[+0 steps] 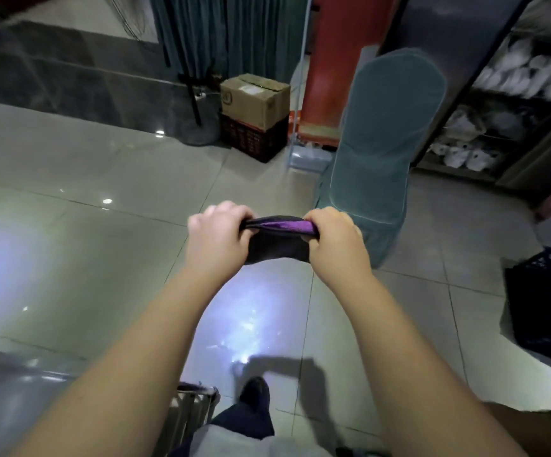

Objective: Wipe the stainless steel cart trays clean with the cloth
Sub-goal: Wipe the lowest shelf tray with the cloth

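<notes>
Both my hands hold a dark cloth [277, 245] with a purple edge out in front of me, above the tiled floor. My left hand [216, 239] grips its left end and my right hand [337, 242] grips its right end, so the cloth is stretched between them. A corner of the stainless steel cart [195, 404] shows at the bottom, below my left forearm; its trays are mostly hidden.
A chair in a teal cover [379, 143] stands just beyond my hands. A cardboard box [254, 97] sits on a dark crate [251, 140] further back. Shelves with white dishes [515, 94] fill the right. A dark crate [541, 305] is at right.
</notes>
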